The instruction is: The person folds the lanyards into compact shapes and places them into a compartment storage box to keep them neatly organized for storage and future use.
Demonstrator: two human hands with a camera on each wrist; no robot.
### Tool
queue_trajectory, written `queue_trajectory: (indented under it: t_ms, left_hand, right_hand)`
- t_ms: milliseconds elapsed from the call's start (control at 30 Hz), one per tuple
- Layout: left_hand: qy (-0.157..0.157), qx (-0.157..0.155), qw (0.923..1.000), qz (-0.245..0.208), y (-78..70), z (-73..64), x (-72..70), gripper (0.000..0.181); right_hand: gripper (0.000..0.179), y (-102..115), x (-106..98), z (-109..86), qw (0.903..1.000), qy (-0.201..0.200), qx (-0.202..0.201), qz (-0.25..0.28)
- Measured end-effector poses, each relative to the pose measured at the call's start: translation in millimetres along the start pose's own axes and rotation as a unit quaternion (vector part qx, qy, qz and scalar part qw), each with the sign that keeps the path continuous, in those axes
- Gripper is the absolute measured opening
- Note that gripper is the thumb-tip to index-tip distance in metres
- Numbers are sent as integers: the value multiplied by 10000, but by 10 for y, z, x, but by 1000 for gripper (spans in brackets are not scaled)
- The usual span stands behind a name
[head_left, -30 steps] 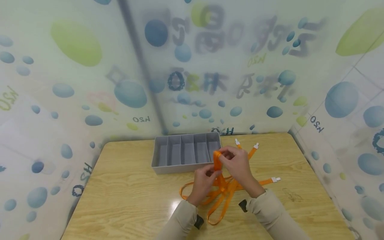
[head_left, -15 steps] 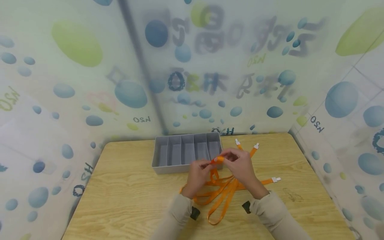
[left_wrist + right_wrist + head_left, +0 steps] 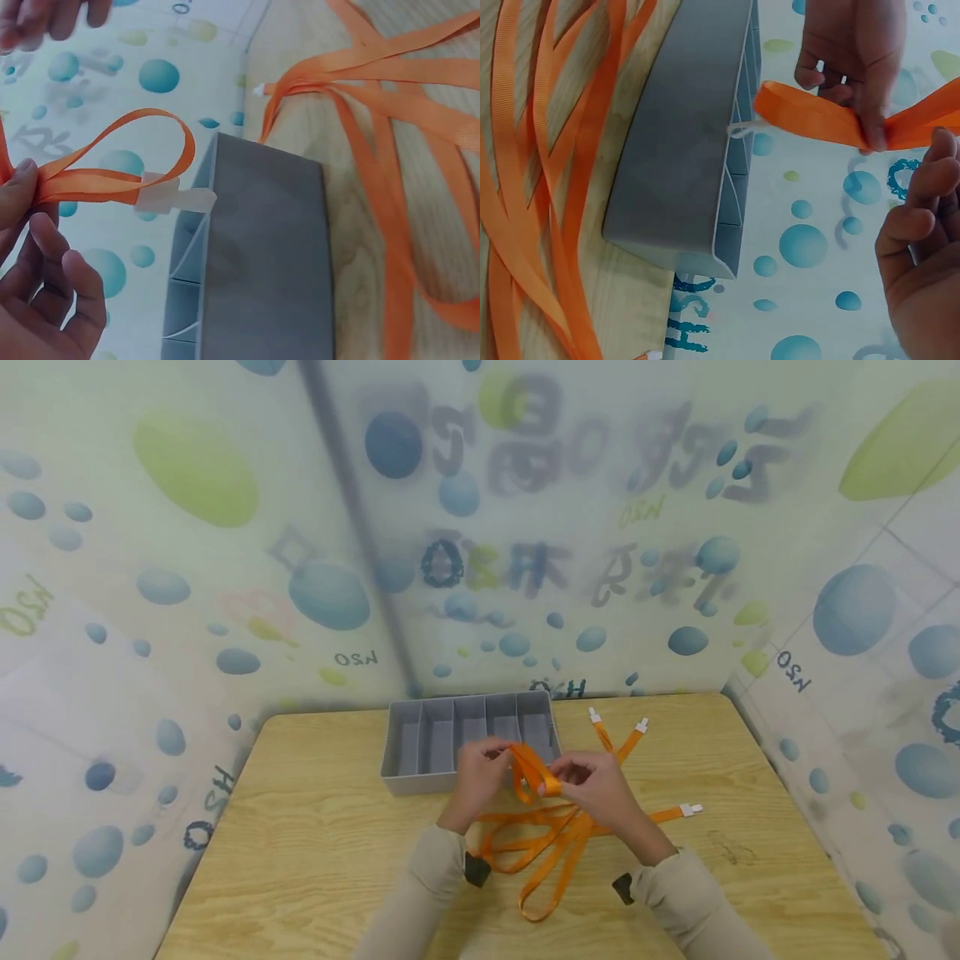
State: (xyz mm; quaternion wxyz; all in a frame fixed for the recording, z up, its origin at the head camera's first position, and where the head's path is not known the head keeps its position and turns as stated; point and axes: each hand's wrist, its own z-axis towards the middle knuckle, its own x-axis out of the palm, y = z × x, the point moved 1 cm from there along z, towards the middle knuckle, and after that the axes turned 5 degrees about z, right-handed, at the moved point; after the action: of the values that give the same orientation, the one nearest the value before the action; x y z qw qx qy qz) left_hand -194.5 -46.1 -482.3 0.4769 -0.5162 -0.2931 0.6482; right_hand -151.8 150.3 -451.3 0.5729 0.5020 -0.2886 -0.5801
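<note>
A folded orange lanyard point(image 3: 528, 768) hangs between both hands, in front of the grey box's right part. My left hand point(image 3: 480, 777) pinches it by thumb and fingers; in the left wrist view a loop and a white plastic clip point(image 3: 157, 193) stick out past that grip. My right hand point(image 3: 596, 785) pinches the other end of the folded band, its fingertips at the fold; in the right wrist view that hand point(image 3: 930, 217) shows at the right edge, where the contact is partly cut off. More orange lanyards point(image 3: 551, 847) lie crossed on the table below the hands.
A grey box point(image 3: 431, 785) with several compartments stands at the table's back, against a patterned curtain point(image 3: 480, 527). White clips point(image 3: 691, 810) of the lying lanyards point right and backward. The wooden table point(image 3: 300, 843) carries all this.
The left hand has moved left and up toward the box, the right hand slightly down. The held lanyard has gone from an upright loop to a folded bundle stretched between the hands.
</note>
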Motion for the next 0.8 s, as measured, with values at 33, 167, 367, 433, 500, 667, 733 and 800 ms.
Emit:
queue_trajectory:
  t_ms: [33,167,367,433,500,667,733,800]
  left_hand:
    - [1,-48,10000,33,-11,16,-13,15]
    - [19,-133,9999,7,-77,61,-58,13]
    - [117,-415,9990,-101,-193,81,-118,16]
    - [155,-449,9988,-108,-222,80,-129,17]
    - [178,-470,9987,-117,-238,80,-132,17]
    - [209,-439,9987,-166,-258,78,-125,17]
    - [226,-428,9986,-207,-266,75,-120,16]
    - [283,-427,9984,-241,-272,69,-114,15]
  right_hand:
    - [12,-23,0,-10,9999,88,3,79]
    - [15,-113,28,-45,9992,360,100,126]
    - [18,-229,105,-111,9978,447,485,-4]
    - [18,-260,129,-134,9977,468,488,38]
    - [17,-304,145,-153,9979,450,471,45]
    - [25,-359,147,-173,9987,244,419,-173]
    - [28,-364,144,-173,9987,158,421,-260]
    - [33,-388,142,-174,9979,108,483,-418]
